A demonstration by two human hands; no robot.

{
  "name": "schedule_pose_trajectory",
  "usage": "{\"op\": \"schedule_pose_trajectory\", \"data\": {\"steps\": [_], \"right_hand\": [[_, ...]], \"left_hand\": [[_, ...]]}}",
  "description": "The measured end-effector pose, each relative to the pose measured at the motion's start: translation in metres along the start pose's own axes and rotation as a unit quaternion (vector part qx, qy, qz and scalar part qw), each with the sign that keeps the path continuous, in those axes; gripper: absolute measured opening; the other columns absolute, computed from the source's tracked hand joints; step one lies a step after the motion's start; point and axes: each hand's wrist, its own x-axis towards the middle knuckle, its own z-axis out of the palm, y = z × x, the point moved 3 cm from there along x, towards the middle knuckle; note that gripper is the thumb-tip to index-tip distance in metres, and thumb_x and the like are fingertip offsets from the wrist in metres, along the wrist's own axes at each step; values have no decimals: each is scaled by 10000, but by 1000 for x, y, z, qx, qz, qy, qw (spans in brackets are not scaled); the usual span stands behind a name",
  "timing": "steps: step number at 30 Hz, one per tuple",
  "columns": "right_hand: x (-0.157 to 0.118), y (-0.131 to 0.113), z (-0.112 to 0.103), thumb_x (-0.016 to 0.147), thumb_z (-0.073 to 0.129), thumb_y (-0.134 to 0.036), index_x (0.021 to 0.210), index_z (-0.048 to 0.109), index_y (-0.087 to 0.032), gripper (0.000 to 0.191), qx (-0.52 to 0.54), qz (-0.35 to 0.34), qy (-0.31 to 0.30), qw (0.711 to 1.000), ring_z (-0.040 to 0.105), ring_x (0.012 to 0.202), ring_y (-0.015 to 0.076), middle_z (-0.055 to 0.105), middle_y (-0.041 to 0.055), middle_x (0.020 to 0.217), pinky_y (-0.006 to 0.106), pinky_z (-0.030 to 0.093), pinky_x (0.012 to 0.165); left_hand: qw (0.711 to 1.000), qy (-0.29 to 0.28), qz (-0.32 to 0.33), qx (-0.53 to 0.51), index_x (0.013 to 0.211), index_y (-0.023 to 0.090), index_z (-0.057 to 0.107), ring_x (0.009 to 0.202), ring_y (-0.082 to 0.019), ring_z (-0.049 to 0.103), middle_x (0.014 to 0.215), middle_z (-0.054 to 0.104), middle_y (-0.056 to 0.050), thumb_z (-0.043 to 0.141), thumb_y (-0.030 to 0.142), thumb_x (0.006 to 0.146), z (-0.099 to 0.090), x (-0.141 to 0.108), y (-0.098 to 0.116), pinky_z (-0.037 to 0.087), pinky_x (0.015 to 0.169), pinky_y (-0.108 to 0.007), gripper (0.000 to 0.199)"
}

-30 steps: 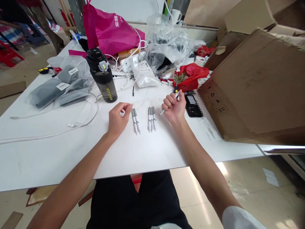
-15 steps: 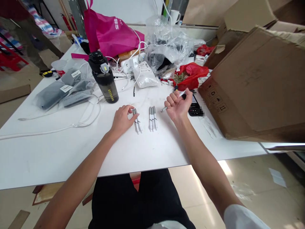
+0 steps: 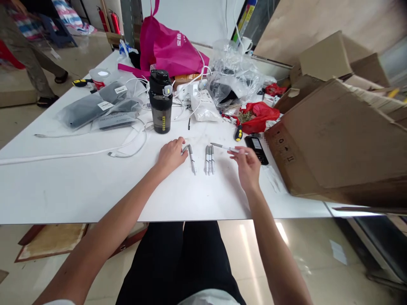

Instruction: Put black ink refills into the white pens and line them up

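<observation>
Pinched in my right hand is a white pen with a grey grip, its tip pointing left above the table. My left hand rests on the table with its fingers closed on another pen, of which only the grey end shows. Just right of those fingers lies a single pen, slightly tilted. Three matching pens lie side by side between my hands, grey ends away from me.
A dark water bottle stands behind my left hand, near bagged dark items and white cables. Beyond my right hand are a phone, a screwdriver and a red bag. A big cardboard box borders the right side.
My right hand has lowered, and its pen now points left in a fingertip pinch. One of the two pens by my left hand has shifted into its fingers. The view has turned somewhat.
</observation>
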Motion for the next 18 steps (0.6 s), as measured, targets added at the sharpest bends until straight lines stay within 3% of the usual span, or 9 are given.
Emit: {"op": "schedule_pose_trajectory", "data": {"steps": [4,7,9,13,16,18], "right_hand": [[-40,6,-8,960,775,-570,1136,777,-198,412,-138,30,4,990,817,1026,302,837,133,1068,482,618,970],[-48,9,-10,955,773,-546,1094,772,-201,372,-178,34,12,983,798,1049,292,837,134,1111,477,608,1001],[-46,11,-9,960,752,-524,1022,761,-206,324,-217,11,2,976,768,1045,274,819,127,1134,449,607,973],[-42,13,-6,961,721,-457,919,717,-213,248,-300,-28,-33,953,687,903,234,777,89,1007,393,561,842],[-43,13,-4,959,713,-443,875,691,-218,242,-328,-38,-48,943,642,868,226,737,65,921,381,516,819],[-43,13,-3,966,705,-460,861,680,-222,262,-334,-25,-54,941,620,841,218,716,53,891,375,493,798]], "left_hand": [[997,17,-52,-61,1107,229,696,853,-288,699,866,758,-60,718,227,913,-1,1,-3,463,767,-381,195],[978,67,-61,-187,1062,230,730,761,-228,658,825,753,-34,775,268,875,-4,5,-5,469,749,-350,196],[942,96,-62,-315,1032,213,758,711,-182,631,831,746,-28,795,296,859,-6,8,-4,473,718,-319,196],[833,92,-99,-536,963,173,799,659,-134,597,798,707,-27,811,356,834,-10,12,2,446,611,-273,224],[763,64,-124,-631,953,160,802,699,-129,641,809,705,-29,849,353,781,-12,14,5,484,628,-256,263],[733,55,-134,-664,948,153,793,736,-131,672,840,722,-38,867,345,751,-12,14,4,513,661,-253,285]]}}
